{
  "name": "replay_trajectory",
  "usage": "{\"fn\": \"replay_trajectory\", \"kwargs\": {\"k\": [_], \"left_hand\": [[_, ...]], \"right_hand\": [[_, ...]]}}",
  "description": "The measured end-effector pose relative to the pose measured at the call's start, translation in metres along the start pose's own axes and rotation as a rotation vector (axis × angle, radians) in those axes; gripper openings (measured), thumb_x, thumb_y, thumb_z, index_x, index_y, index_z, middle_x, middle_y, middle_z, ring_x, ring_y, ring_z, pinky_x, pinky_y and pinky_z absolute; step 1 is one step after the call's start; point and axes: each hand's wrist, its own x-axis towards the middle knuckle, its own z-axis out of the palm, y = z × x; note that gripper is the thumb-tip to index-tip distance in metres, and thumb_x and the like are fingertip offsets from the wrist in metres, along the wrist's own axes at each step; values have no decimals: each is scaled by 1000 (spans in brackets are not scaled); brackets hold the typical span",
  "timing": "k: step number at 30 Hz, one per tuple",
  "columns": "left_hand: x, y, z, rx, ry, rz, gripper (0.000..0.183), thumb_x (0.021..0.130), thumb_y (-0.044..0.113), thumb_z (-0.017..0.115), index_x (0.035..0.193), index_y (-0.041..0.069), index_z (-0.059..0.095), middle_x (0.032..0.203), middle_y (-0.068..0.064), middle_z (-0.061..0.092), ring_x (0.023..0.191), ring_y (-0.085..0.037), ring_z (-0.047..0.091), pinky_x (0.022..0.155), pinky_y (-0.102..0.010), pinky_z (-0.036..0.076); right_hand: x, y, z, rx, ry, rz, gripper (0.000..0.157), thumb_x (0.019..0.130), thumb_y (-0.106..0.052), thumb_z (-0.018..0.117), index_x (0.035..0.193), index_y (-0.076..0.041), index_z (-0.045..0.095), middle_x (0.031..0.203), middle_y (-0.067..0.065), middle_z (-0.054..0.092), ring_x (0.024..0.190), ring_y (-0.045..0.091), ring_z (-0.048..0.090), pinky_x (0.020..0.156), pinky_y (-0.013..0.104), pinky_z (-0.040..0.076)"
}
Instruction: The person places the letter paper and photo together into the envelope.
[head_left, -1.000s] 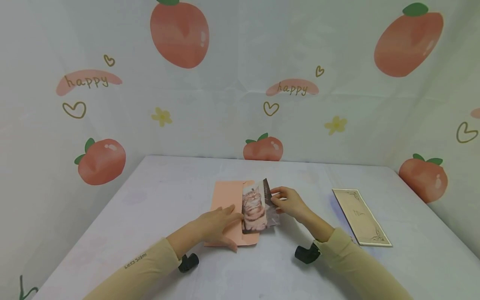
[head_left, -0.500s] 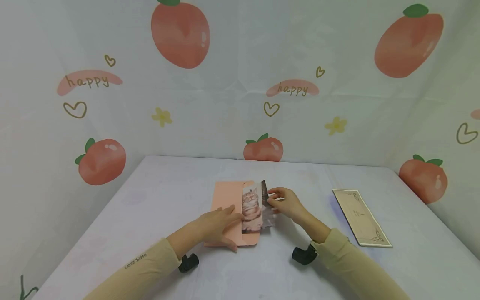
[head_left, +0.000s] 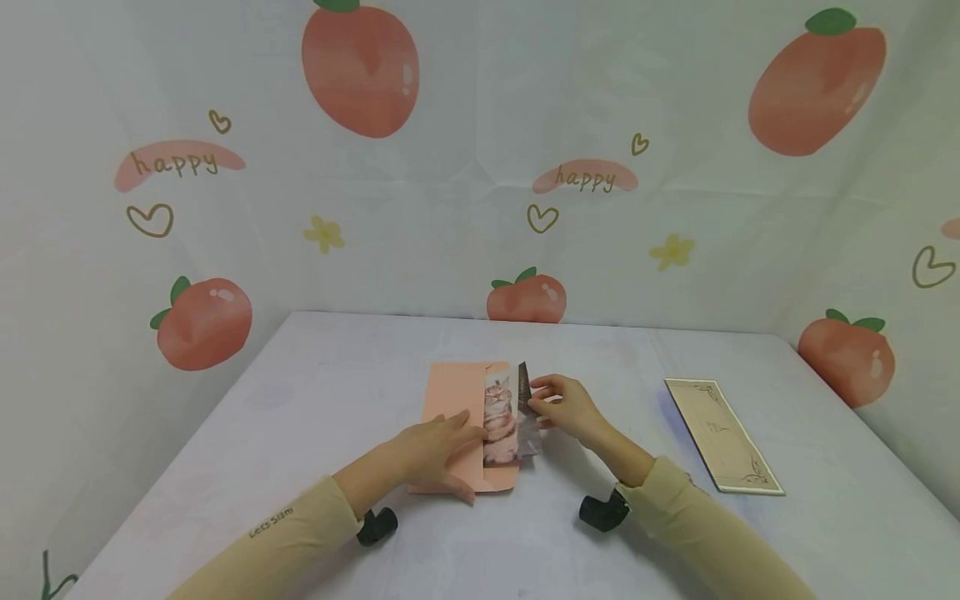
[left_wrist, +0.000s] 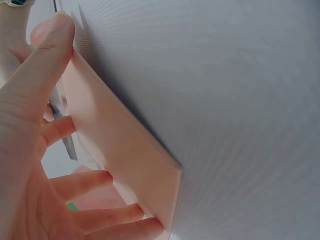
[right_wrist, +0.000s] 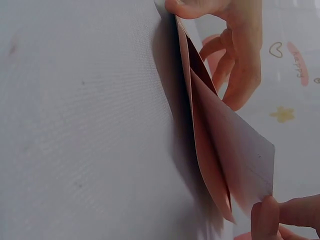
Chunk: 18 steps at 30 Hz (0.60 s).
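Note:
A peach-coloured envelope (head_left: 453,387) lies on the table, and a card with a cat picture (head_left: 500,421) sits partly inside its right-hand opening. Behind that card's right edge shows a darker, greyish printed piece (head_left: 524,387). My left hand (head_left: 435,450) rests on the envelope with its fingers spread; in the left wrist view the thumb (left_wrist: 55,45) lies along the envelope's edge. My right hand (head_left: 572,408) pinches the outer edge of the cards. In the right wrist view, the pale back of a card (right_wrist: 245,150) slants out between the envelope's walls (right_wrist: 187,75).
A cream card with an ornate border (head_left: 723,433) lies to the right on the white table (head_left: 337,358). Black wrist cameras hang below both cuffs, the right one (head_left: 603,512) close to the tabletop. A printed cloth (head_left: 450,167) hangs behind.
My right hand has moved left, sliding the cat card and the darker piece farther into the envelope. Less of both shows now. The left hand and envelope have stayed in place.

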Motion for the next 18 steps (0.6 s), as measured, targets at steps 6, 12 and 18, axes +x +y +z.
{"fn": "replay_trajectory", "kwargs": {"k": [6, 12, 18], "left_hand": [[1, 1, 0, 0, -8, -9, 88, 68, 64, 69, 140, 25, 39, 151, -18, 30, 129, -51, 38, 99, -58, 41], [0, 1, 0, -3, -1, -9, 88, 67, 64, 70, 140, 25, 40, 151, -18, 31, 128, -52, 38, 98, -58, 42], [0, 0, 0, -5, -2, -11, 88, 66, 64, 69, 139, 25, 39, 151, -17, 31, 128, -52, 38, 95, -59, 43]], "right_hand": [[2, 1, 3, 5, -2, -3, 33, 88, 1, 59, 119, 11, 52, 97, 22, 62, 65, 8, 60, 58, 28, 56], [2, 0, 5, 6, -12, -12, 33, 87, 2, 58, 119, 11, 52, 96, 21, 62, 64, 7, 60, 58, 28, 56], [3, 0, 8, 6, -4, 1, 33, 87, 3, 58, 118, 10, 53, 94, 19, 62, 65, 8, 60, 57, 26, 56]]}}
